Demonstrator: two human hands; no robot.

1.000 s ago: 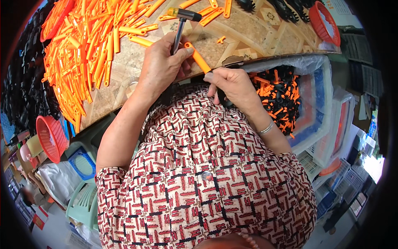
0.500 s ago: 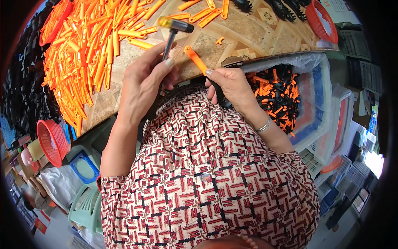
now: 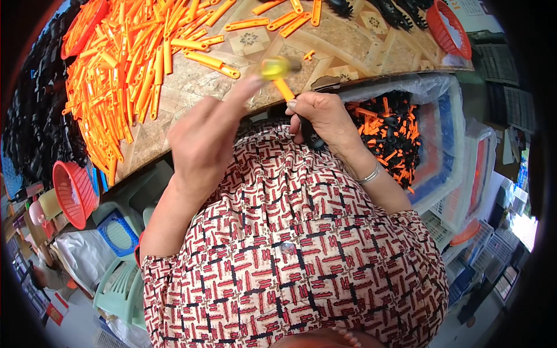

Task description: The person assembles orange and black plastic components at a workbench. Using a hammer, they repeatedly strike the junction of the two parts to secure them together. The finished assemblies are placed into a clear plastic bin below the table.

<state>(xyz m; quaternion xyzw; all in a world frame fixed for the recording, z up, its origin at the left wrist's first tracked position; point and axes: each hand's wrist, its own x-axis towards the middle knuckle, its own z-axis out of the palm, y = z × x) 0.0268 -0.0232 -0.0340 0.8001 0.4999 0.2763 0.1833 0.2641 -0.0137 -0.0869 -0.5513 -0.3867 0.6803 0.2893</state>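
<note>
My left hand [image 3: 203, 136], blurred by motion, is closed round a small hammer. The hammer's yellow-and-black head [image 3: 275, 68] is over the end of an orange handle [image 3: 284, 90], whose upper part it hides; I cannot tell whether they touch. My right hand [image 3: 328, 119] pinches this handle near the table's front edge. Below, a black utensil part [image 3: 312, 139] continues from the handle, mostly hidden behind my fingers and against the patterned shirt.
A large pile of orange handles [image 3: 125, 69] covers the left of the table [image 3: 156, 130]. Several black utensil heads [image 3: 394, 13] lie at the back right, beside a red basket [image 3: 448, 29]. On the right, a plastic-lined crate [image 3: 444, 139] holds black-and-orange pieces [image 3: 390, 136].
My left hand has swung the hammer right and down, from beside the orange handle to over its end. My right hand stays nearly in place.
</note>
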